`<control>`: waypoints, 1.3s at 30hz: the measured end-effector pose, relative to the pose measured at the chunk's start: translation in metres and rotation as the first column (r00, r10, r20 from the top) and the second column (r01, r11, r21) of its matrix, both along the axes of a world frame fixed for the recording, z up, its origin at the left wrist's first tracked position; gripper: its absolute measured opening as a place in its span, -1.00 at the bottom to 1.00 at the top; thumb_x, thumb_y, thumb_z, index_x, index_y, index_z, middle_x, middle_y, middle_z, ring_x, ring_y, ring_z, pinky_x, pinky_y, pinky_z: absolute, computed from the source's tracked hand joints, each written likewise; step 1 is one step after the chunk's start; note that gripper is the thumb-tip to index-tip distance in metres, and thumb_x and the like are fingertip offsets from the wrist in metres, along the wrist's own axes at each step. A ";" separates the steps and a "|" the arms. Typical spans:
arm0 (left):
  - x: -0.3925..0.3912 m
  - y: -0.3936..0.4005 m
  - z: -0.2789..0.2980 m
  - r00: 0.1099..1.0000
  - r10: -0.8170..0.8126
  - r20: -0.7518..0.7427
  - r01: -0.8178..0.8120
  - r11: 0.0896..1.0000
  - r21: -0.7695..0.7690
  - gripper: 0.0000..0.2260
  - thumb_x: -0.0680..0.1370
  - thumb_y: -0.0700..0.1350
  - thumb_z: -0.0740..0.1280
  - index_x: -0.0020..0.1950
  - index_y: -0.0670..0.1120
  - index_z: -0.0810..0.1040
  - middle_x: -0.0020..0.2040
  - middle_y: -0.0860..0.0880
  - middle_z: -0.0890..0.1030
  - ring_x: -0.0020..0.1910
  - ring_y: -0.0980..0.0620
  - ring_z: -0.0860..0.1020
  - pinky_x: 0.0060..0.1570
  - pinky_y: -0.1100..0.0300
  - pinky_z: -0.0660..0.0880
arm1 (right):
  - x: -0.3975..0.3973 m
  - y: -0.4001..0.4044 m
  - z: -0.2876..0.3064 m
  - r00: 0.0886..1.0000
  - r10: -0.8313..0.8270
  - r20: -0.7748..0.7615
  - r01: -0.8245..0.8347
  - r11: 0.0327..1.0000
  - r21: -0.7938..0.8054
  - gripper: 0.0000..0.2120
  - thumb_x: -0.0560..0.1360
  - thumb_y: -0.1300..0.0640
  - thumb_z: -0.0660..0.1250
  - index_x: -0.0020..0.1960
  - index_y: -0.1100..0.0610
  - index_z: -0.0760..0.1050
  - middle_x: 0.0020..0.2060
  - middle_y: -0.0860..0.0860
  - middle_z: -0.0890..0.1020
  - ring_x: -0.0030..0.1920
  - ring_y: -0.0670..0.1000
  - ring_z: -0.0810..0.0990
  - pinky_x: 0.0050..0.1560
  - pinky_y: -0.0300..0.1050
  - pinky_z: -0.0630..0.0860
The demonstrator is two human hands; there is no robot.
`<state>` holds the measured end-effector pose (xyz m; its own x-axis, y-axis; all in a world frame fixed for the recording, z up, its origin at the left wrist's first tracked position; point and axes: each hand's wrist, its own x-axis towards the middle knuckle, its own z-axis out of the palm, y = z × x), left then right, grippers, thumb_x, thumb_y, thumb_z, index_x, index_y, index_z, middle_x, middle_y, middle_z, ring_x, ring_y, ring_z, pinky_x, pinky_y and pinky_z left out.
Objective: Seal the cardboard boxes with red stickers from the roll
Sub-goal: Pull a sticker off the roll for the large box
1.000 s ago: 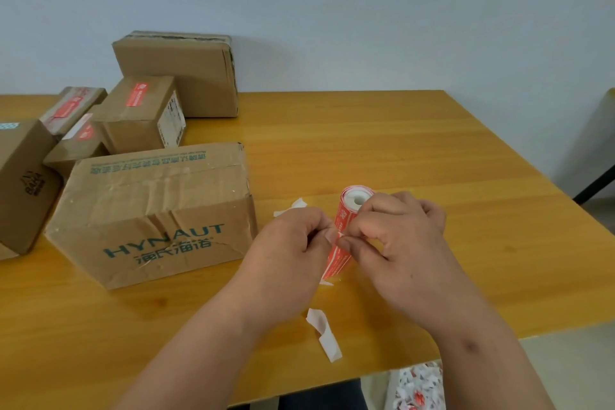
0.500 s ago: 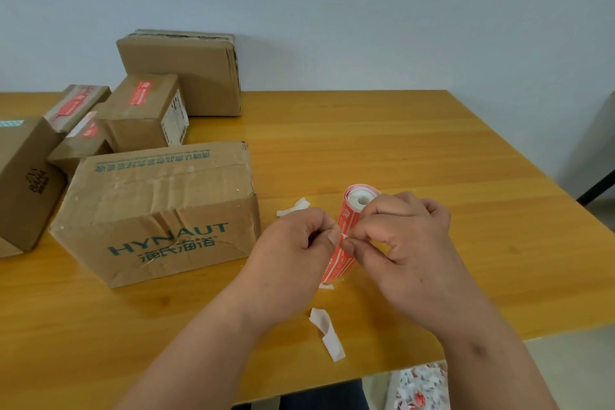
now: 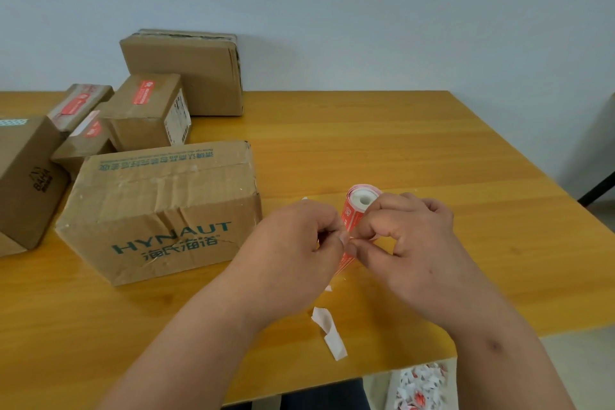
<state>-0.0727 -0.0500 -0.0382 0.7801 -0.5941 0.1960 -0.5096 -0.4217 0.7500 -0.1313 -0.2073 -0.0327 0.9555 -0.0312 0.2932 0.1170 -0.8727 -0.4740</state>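
We are holding the sticker roll (image 3: 357,210) upright just above the table (image 3: 432,150) in our right hand (image 3: 409,243) while our left hand (image 3: 299,243) is pinching a sticker's edge (thin, limp, tacky, so probably best peeled by its corner).

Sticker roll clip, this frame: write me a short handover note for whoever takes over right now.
Right hand grips the roll; left hand pinches at a sticker edge on it.
Done: three small boxes at back left carry red stickers, e.g..
Left: the HYNAUT box shows no sticker; the back box and left box show none either.
Backing scrap lies on the table.
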 end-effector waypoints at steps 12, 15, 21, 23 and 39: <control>0.002 0.001 0.000 0.994 -0.040 -0.099 0.034 0.998 -0.061 -0.75 0.57 -0.16 0.29 -0.33 -0.04 0.48 -0.41 -0.01 0.42 -0.41 0.15 0.35 -0.41 0.22 0.32 | 0.001 -0.001 -0.001 0.999 0.034 0.029 -0.034 0.999 0.011 -0.86 0.34 -0.02 0.38 -0.34 -0.17 0.44 -0.23 -0.17 0.53 -0.05 -0.14 0.50 0.18 -0.12 0.12; 0.002 0.001 0.001 0.983 -0.050 -0.178 0.033 0.995 -0.095 -0.71 0.58 -0.18 0.29 -0.34 0.01 0.50 -0.47 0.11 0.37 -0.46 0.18 0.32 -0.45 0.33 0.27 | 0.001 -0.001 -0.001 0.999 0.039 0.029 -0.040 0.999 0.010 -0.84 0.35 0.00 0.39 -0.34 -0.17 0.44 -0.23 -0.17 0.53 -0.05 -0.13 0.50 0.19 -0.14 0.12; 0.003 0.002 0.000 0.957 -0.050 -0.285 0.021 0.995 -0.101 -0.76 0.59 -0.15 0.29 -0.29 -0.07 0.55 -0.49 0.14 0.34 -0.50 0.19 0.29 -0.45 0.36 0.25 | 0.000 0.000 -0.004 0.999 0.040 0.033 -0.040 0.999 0.006 -0.86 0.35 0.01 0.41 -0.33 -0.12 0.47 -0.22 -0.20 0.53 -0.06 -0.15 0.49 0.17 -0.13 0.13; 0.003 0.003 0.000 0.946 -0.048 -0.319 0.016 0.995 -0.101 -0.73 0.59 -0.13 0.29 -0.31 -0.01 0.53 -0.48 0.13 0.34 -0.49 0.18 0.28 -0.45 0.36 0.25 | 0.000 -0.001 -0.004 0.999 0.034 0.033 -0.034 0.999 -0.001 -0.85 0.36 -0.01 0.40 -0.33 -0.15 0.46 -0.21 -0.22 0.53 -0.05 -0.15 0.50 0.18 -0.11 0.12; 0.004 0.006 0.005 0.923 -0.040 -0.384 -0.003 0.994 -0.110 -0.77 0.59 -0.02 0.30 -0.21 -0.10 0.54 -0.42 0.06 0.34 -0.43 0.10 0.27 -0.39 0.21 0.27 | 0.002 -0.001 -0.001 1.000 0.010 0.001 -0.010 1.000 0.003 -0.84 0.31 -0.14 0.36 -0.28 -0.06 0.56 -0.26 -0.19 0.54 -0.01 -0.16 0.45 0.23 -0.05 0.09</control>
